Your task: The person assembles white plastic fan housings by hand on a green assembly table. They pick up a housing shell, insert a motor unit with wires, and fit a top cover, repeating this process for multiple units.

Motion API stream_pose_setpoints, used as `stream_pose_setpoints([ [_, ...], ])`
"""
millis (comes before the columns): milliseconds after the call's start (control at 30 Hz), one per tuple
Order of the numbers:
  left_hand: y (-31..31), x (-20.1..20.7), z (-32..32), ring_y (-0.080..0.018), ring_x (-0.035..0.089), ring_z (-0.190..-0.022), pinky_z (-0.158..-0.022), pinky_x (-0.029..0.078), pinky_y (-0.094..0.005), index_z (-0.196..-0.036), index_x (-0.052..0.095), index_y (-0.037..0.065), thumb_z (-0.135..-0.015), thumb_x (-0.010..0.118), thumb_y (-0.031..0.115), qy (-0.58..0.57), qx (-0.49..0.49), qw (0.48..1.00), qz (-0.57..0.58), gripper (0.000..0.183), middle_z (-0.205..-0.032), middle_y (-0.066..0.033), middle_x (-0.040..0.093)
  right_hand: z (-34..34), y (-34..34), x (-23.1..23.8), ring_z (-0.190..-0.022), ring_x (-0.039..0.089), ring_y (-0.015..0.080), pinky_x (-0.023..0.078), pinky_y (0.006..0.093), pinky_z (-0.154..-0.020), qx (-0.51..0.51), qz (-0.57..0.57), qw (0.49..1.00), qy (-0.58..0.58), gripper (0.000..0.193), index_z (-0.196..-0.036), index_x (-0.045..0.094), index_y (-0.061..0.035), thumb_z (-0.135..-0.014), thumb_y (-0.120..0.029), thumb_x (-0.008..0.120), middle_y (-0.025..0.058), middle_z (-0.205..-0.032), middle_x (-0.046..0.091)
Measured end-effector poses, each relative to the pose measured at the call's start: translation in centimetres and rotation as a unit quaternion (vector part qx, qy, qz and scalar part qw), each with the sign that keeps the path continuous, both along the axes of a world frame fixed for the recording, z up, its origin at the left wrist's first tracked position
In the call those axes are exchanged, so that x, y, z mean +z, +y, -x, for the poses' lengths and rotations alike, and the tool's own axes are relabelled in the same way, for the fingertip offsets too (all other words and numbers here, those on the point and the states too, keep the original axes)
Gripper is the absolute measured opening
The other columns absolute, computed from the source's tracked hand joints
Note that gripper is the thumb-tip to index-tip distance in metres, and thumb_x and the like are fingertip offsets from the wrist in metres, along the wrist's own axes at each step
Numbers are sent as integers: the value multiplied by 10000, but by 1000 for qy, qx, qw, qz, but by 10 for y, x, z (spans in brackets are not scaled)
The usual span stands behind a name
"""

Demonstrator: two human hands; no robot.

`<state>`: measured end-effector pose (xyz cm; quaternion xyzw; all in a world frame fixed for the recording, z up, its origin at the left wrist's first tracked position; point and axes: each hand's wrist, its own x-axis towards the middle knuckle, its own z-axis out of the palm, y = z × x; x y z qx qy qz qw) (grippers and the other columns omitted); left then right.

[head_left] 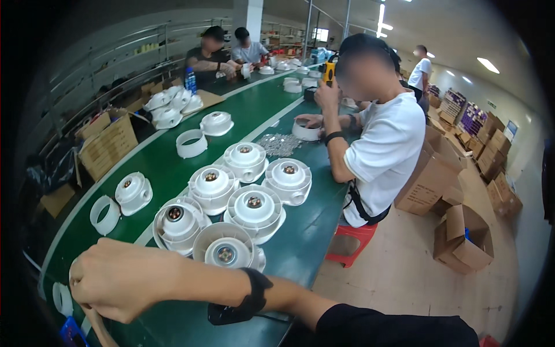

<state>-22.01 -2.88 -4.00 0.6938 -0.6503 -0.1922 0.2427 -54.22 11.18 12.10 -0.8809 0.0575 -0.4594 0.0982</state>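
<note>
My right hand [118, 280] reaches across to the left, its forearm coming from the lower right in a black sleeve with a black wrist strap [254, 295]. Its fingers are curled; a pale edge shows at the far side of the fist, but what it holds is hidden. A strip of skin below it appears to be part of my left hand [99, 327], its fingers out of sight. Close by lie a white plastic ring [62, 298] and a blue object [72, 332]. Beyond my forearm stands a white round plastic housing [228, 251] with a metal centre, among several similar ones [254, 208].
A green conveyor belt [162, 168] carries rings and housings. Small metal pieces [280, 144] lie heaped beside a co-worker [381, 133] holding a yellow-and-black tool [329, 72]. Cardboard boxes [462, 240] and a red stool [352, 243] stand to the right; another carton [107, 141] stands left.
</note>
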Motion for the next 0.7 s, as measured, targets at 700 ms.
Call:
stream_pose_setpoints([
  [700,185,38,-169,-425,608,-1116,-990,473,-469,-1280,538,13,-723,758,178,-177,362,894,193,621,-1163,-277,643,19,10,29,-795,653,239,510,302,-694,5,26,995,101,152,-909,667,37,-792,73,578,151,-946,672],
])
